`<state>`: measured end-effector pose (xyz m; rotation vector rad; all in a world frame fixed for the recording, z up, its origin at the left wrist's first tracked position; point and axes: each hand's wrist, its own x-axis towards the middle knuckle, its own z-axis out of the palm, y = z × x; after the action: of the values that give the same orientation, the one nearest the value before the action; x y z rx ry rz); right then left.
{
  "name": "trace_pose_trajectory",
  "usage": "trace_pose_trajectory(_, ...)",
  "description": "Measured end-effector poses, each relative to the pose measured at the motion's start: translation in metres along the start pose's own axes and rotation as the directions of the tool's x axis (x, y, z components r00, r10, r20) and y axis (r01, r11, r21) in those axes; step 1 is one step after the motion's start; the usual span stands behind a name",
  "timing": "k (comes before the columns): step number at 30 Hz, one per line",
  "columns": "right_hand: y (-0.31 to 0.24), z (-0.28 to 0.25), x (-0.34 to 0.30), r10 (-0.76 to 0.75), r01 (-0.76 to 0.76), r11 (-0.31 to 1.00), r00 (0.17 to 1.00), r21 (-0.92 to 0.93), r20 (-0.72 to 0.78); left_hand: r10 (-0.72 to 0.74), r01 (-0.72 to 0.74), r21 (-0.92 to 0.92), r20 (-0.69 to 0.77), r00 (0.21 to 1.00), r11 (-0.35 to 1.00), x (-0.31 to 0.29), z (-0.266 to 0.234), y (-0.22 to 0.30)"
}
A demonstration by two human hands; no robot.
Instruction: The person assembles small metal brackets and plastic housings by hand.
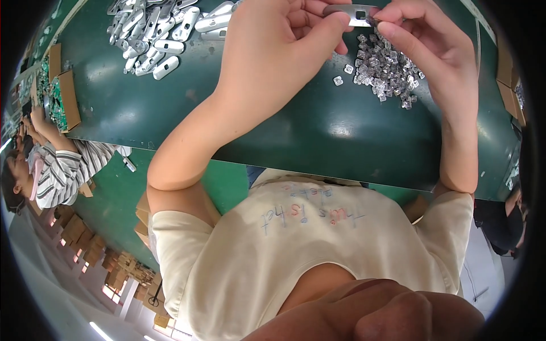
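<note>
At the top of the view, my left hand [278, 48] grips a slim silver casing [359, 15] with rounded ends and a small square hole. My right hand [446, 57] is closed in a pinch at the casing's right end. Something tiny and dark shows at those fingertips, too small to name. Just below both hands lies a heap of small clear square plastic pieces [387, 71], with a couple of loose ones to its left. A pile of similar silver casings [169, 46] spreads over the table to the left of my left forearm.
The dark green tabletop [296, 136] ends close to my body. Cardboard boxes with green circuit boards [60, 102] stand at its left edge, and another carton [508, 85] at its right. A person in a striped shirt [74, 170] works at the left; another in black [500, 224] is at the right.
</note>
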<state>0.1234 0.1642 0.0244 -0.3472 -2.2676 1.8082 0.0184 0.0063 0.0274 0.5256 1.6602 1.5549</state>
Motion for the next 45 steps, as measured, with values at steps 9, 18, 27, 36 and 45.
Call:
trace_pose_trajectory(9, -0.002, 0.008, -0.003, 0.174, -0.165, 0.913, 0.985, 0.372, 0.010, 0.037, -0.028, -0.090, 0.097, 0.995, 0.996, 0.006, 0.006, -0.019)
trace_pose_trajectory(18, 0.013, -0.010, -0.006, 0.080, -0.120, 0.921, 0.989, 0.371, 0.122, 0.165, -0.183, 0.220, 0.097, 0.981, 0.958, -0.001, 0.008, -0.024)
trace_pose_trajectory(27, 0.022, -0.018, 0.017, 0.085, -0.073, 0.971, 0.996, 0.227, -0.041, 0.216, -0.216, -0.018, 0.003, 0.976, 0.976, 0.013, 0.003, -0.037)
trace_pose_trajectory(36, 0.094, -0.212, 0.178, -0.186, -0.298, 0.333, 0.909, -0.895, -0.372, 0.155, -0.151, -0.099, 0.037, 0.987, 0.984, 0.010, 0.000, -0.029)
trace_pose_trajectory(45, 0.132, -0.291, 0.263, 0.018, -0.627, 0.178, 0.773, -0.759, -0.634, 0.146, -0.147, -0.095, -0.016, 0.989, 0.984, 0.016, 0.000, -0.032)
